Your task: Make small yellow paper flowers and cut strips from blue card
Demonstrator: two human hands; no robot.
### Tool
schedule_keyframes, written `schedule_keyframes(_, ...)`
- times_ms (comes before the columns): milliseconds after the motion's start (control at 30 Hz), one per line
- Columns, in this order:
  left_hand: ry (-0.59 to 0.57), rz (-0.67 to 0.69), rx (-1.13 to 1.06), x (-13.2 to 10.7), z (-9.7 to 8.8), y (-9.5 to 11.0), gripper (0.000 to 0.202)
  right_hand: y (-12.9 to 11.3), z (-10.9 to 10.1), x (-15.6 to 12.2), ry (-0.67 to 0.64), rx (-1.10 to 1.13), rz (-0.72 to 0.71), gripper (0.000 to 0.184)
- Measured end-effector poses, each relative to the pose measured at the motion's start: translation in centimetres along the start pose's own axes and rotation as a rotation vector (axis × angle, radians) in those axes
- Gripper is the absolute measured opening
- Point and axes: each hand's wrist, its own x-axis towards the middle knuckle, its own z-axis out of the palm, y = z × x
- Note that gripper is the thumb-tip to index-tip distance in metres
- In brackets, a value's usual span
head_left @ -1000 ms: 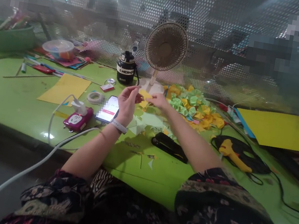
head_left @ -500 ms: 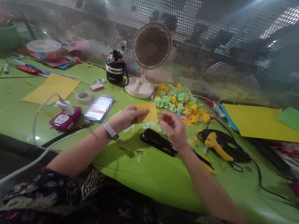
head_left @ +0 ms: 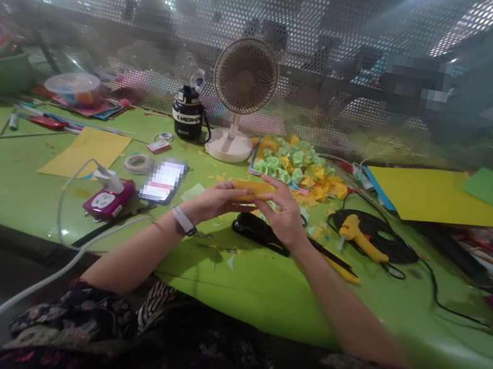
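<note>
Between my hands is a piece of orange-yellow paper (head_left: pixel 245 189), now seen as a narrow strip, bent or tipped. My left hand (head_left: pixel 219 200), with a pale watch on its wrist, grips its left end between thumb and fingers. From the right, my right hand (head_left: pixel 283 211) pinches the paper's other end. Beneath the hands a black stapler (head_left: pixel 261 233) lies on the green table (head_left: pixel 208 292). Just behind them is a heap of green and yellow paper flowers (head_left: pixel 301 167), with paper scraps around it.
A phone (head_left: pixel 164 180), a tape roll (head_left: pixel 136 162) and a purple power socket (head_left: pixel 108 199) with a white cable lie left. A fan (head_left: pixel 245 76) and a black bottle (head_left: pixel 188 116) stand behind. Right are a yellow glue gun (head_left: pixel 361 238), scissors (head_left: pixel 332 262) and yellow card sheets (head_left: pixel 421 193).
My right hand has moved left and taken hold of the paper's right side. The paper, earlier a flat square facing me, now shows as a narrow strip.
</note>
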Motion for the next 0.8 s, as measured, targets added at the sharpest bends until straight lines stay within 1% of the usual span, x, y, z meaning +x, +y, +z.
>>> schedule_keyframes(67,0.003,0.020,-0.054,0.1,0.3,-0.2,0.019,0.0,0.5,-0.1,0.048,0.109,0.142,0.036)
schedule_keyframes(133,-0.005,0.030,-0.079,0.1,0.6,-0.6,0.026,0.0,0.8,-0.1,0.062,0.173,0.267,0.043)
schedule_keyframes(200,-0.025,0.052,-0.054,0.1,0.7,-0.9,0.032,-0.1,0.9,-0.2,0.067,0.175,0.330,0.046)
schedule_keyframes(333,-0.036,0.082,0.009,0.1,0.6,-1.6,0.039,-0.3,1.0,-0.2,0.108,0.200,0.338,0.045)
schedule_keyframes(567,-0.018,0.062,0.007,0.1,0.8,-1.8,0.038,-0.1,1.2,-0.4,0.140,0.177,0.316,0.045)
schedule_keyframes(800,-0.019,0.076,-0.011,0.1,0.8,-1.9,0.037,-0.3,1.2,-0.4,0.146,0.171,0.302,0.044)
